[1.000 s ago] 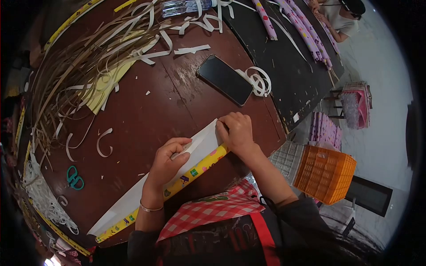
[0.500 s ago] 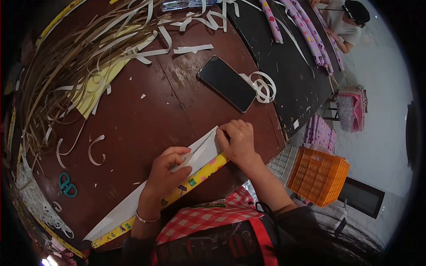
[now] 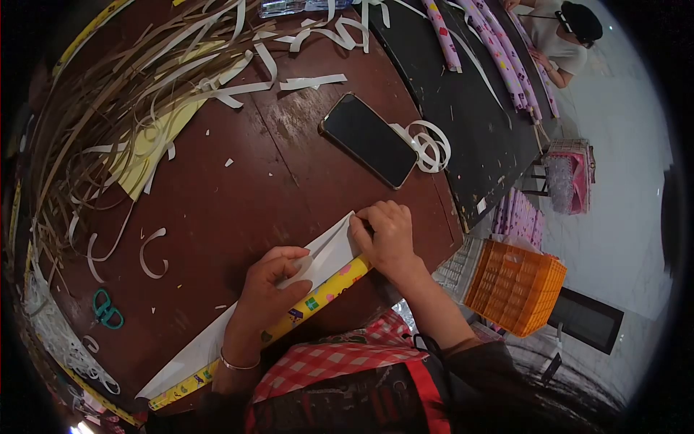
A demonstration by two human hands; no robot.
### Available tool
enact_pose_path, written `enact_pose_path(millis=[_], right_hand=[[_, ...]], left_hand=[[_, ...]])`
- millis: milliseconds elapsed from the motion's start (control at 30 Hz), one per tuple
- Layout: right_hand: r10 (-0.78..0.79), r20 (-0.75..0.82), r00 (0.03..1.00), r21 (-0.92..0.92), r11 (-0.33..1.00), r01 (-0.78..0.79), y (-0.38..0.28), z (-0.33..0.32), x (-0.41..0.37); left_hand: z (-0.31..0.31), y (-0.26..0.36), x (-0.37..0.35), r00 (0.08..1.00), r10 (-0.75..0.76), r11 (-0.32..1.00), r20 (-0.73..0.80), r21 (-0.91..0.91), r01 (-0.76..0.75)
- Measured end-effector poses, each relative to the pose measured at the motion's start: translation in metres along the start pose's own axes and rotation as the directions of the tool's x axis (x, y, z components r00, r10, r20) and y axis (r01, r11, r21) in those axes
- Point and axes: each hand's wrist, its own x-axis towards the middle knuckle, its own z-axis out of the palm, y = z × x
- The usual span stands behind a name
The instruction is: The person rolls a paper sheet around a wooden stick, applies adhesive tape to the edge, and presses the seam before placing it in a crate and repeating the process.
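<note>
A roll of yellow patterned wrapping paper (image 3: 318, 295) lies diagonally along the table's near edge, its white inner side (image 3: 189, 362) facing up beyond the printed part. My left hand (image 3: 271, 289) rests across the middle of the roll, fingers curled around a curled white strip (image 3: 298, 272), with the thumb low over the printed side. At the roll's far right end my right hand (image 3: 387, 233) pinches the corner of the paper, thumb and index finger together. Exactly how the strip joins the paper is hard to make out.
A phone (image 3: 369, 141) lies beyond my hands, beside a white ribbon coil (image 3: 430, 148). Brown and white strips (image 3: 94, 116) heap at left, above teal scissors (image 3: 107, 309). Purple rolls (image 3: 499, 50) lie on the black table, near another person (image 3: 560, 40). An orange crate (image 3: 513, 286) stands right.
My left fingers have shifted slightly around the white strip. My right hand stays at the paper's corner. The view has moved a little.
</note>
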Motion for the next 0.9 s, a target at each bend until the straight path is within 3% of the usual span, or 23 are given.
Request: enact_pose_path(millis=[900], right_hand=[[-0.006,0.030,1.000,0.015,1.000,0.006,0.0006,-0.0022,0.0018]], left_hand=[[-0.0017,0.0025,0.0005,1.000,-0.003,1.000,0.000,-0.018,0.003]])
